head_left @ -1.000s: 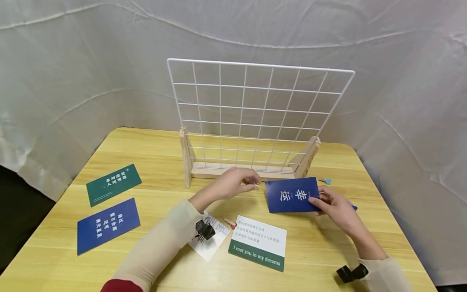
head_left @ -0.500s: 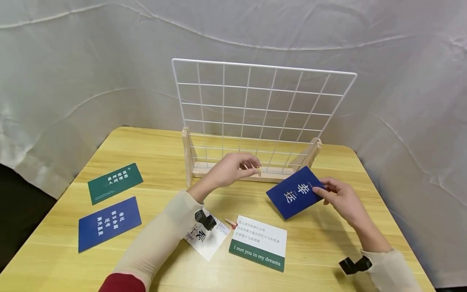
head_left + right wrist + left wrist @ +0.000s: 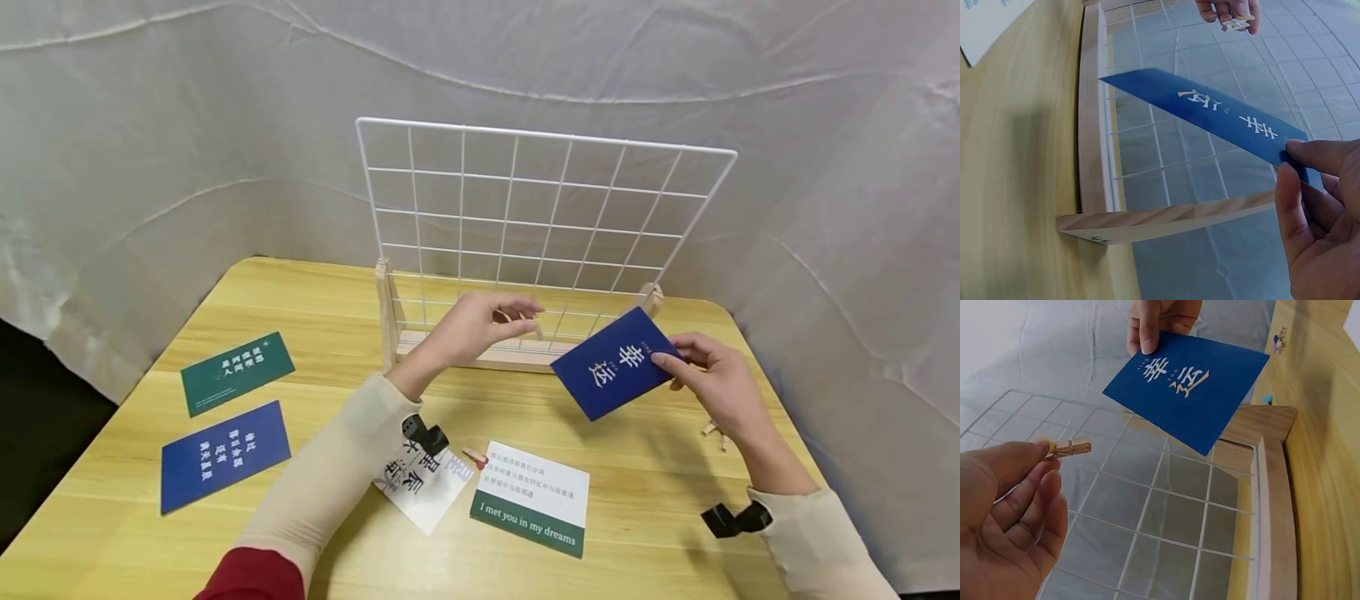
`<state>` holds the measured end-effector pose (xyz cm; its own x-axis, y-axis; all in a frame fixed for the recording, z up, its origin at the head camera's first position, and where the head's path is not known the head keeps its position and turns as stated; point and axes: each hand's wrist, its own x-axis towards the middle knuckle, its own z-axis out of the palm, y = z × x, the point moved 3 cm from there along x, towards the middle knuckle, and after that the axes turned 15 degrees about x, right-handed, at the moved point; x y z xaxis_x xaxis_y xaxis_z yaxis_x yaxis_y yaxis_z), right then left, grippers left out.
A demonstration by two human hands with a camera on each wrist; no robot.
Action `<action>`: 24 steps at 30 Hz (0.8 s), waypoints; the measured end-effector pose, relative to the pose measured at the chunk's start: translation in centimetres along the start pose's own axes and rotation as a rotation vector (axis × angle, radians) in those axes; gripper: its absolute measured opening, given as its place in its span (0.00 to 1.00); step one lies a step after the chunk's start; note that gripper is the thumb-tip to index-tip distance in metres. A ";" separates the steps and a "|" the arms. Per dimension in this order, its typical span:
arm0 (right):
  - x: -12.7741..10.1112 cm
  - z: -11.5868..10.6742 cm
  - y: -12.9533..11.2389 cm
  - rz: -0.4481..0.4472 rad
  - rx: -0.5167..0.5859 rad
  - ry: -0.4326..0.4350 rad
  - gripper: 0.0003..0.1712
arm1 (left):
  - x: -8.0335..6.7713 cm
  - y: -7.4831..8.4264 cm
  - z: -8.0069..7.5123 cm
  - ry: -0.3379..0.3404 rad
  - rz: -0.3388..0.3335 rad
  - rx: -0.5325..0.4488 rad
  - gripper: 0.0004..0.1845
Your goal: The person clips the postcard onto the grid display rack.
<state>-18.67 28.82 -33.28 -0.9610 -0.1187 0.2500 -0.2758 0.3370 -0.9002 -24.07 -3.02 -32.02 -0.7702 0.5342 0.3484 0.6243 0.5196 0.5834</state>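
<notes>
— Two things are up off the tabletop (image 3: pixel 660 500) now: the blue card (image 3: pixel 615 373) and a small wooden clothespin (image 3: pixel 1071 447). A second ago the card lay low, close to the tabletop; since then the right hand (image 3: pixel 712 385) has lifted it and tipped it toward the wire grid (image 3: pixel 540 225).

— And the grip on each?

— The right hand pinches the card by its far-right edge, thumb on the printed face, fingers behind, so the whole card hangs out to the left of the grip. The left hand (image 3: pixel 480 329) is clamped on the clothespin between thumb and forefinger, with the peg's free end pointing away from the grip toward the card. That hand has risen too, from near the wooden base (image 3: pixel 517 354) up to the lower rows of the grid.

— Are card and peg touching?

— No, they are near but apart; the card's closest corner sits just to the right of the peg. Neither touches the wire that I can see.

— So what does the shift mean?

— I judge that both hands are bringing card and peg together at the grid, with pegging not yet done.

— Anything else about?

— Below the left grip lie a white and green card (image 3: pixel 531 497) and a red-tipped peg (image 3: pixel 473 456); a spare peg (image 3: pixel 712 431) lies just under the right wrist.
</notes>
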 end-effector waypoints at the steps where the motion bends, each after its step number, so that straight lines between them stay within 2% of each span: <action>1: 0.1 -0.1 -0.2 -0.012 0.023 -0.001 0.15 | 0.1 0.1 -0.1 0.001 -0.003 -0.002 0.13; 4: 0.3 -0.4 -0.7 -0.022 0.116 -0.008 0.14 | 0.5 0.4 -0.3 0.008 -0.015 -0.006 0.13; 7: 0.5 -0.8 -1.3 -0.017 0.140 0.006 0.14 | 0.9 0.9 -0.6 0.025 -0.011 -0.018 0.12; 14: 1.2 -1.5 -2.7 -0.018 -0.009 0.017 0.16 | 2.0 1.8 -1.4 0.075 0.031 -0.061 0.10; 21: 2.4 -2.2 -3.6 -0.037 -0.021 0.080 0.13 | 3.0 2.8 -2.4 0.127 0.052 -0.098 0.10; 24: 3.0 -2.2 -4.0 -0.035 -0.015 0.099 0.13 | 3.4 3.0 -3.0 0.134 0.039 -0.097 0.11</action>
<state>-20.47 29.17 -28.11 -0.9480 -0.0376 0.3160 -0.3088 0.3481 -0.8851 -25.19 -1.65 -26.88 -0.7603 0.4555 0.4632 0.6434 0.4297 0.6335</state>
